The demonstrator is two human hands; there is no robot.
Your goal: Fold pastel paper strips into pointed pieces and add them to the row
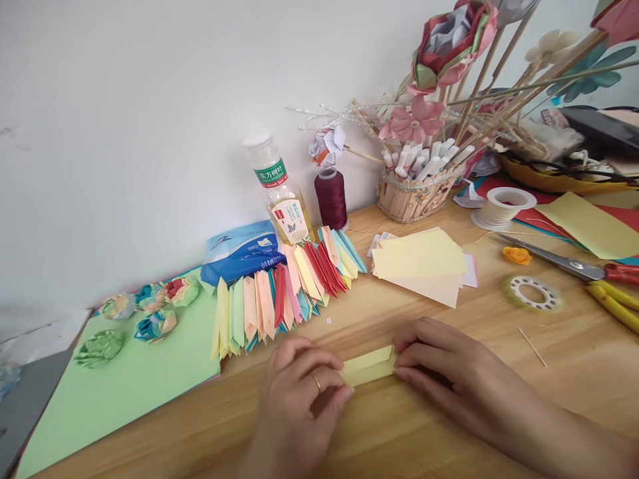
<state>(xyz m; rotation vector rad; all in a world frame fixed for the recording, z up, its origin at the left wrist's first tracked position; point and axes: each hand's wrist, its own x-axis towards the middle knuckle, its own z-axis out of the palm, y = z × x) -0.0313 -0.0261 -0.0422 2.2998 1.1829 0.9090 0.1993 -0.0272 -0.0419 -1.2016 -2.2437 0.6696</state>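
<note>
Paper strip (368,368), yellow and creased, sits at five o'clock over the table (384,436), ends pinched by the left hand (305,386) and right hand (449,362); uneven pressure could skew its fold, while a careless left-hand nudge toward eleven could scatter the folded papers (265,301).

Near: pale-yellow folded paper strip (369,366), matt, smooth, on lt-brown flat wood tabletop (200,426), smooth w/ slight sheen. Far: clear cylindrical plas. bottle (277,189), glossy; blue flat plas. packet (244,251), shiny; brown slatted wood basket (412,199), rough. Right: grey long-bladed metal scissors (574,263), semi-glossy.
</note>
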